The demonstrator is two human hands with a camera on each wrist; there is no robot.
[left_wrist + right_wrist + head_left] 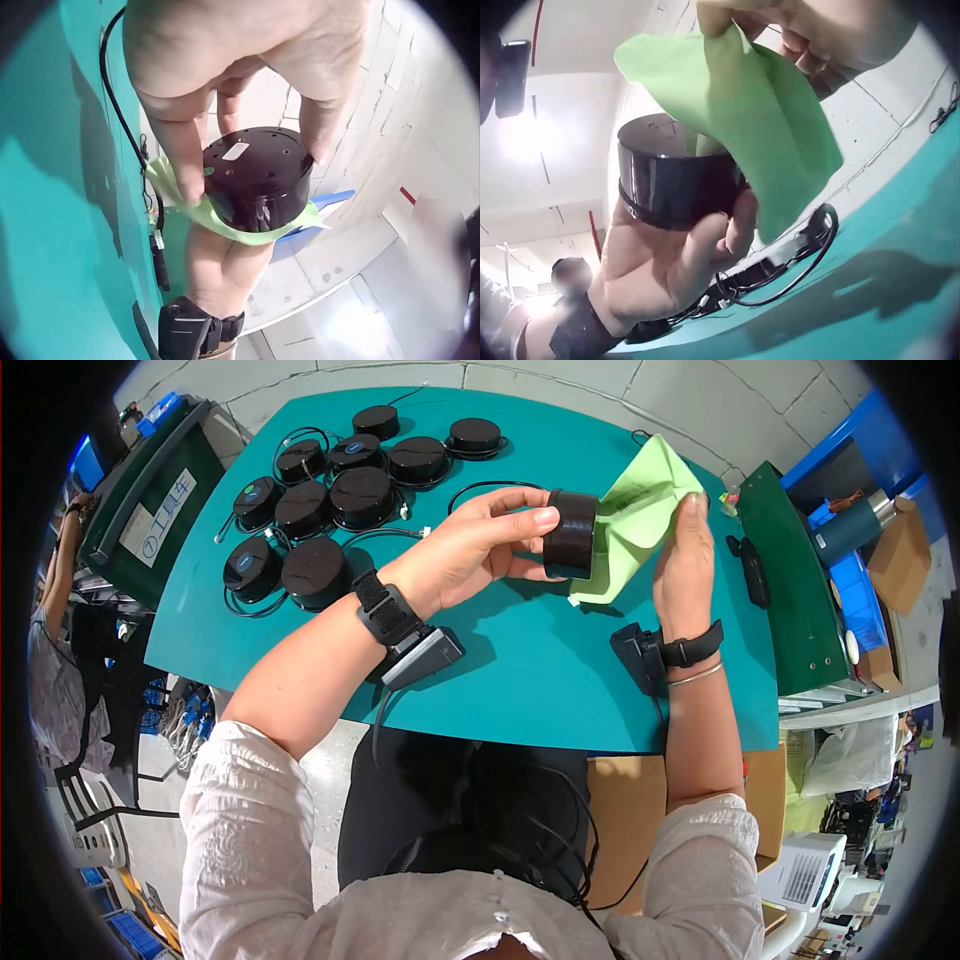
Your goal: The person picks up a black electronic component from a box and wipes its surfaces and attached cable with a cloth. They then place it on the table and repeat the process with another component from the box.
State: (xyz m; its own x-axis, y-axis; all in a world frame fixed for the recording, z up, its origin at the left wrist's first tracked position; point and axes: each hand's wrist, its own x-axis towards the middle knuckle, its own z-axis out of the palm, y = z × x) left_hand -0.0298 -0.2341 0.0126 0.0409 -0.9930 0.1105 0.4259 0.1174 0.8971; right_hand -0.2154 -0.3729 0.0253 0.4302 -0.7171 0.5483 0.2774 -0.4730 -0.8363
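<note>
My left hand (470,545) grips a round black cylindrical housing (570,538) by its rim, thumb on the near side, lifted above the green table (500,670). In the left wrist view, the housing's flat face has small holes and a white label (235,151), and a black cable (112,97) arcs beside it. A light green cloth (650,485) is pinched by my right hand (687,565). The right wrist view shows the cloth (780,142) draped over part of the housing's other, glossy face (649,131).
Several similar black housings (362,498) with cables stand at the table's back left. A dark green cart (150,490) stands left of the table. At the right are a green cabinet (800,600), blue bins (857,600) and a black object (752,572) near the edge.
</note>
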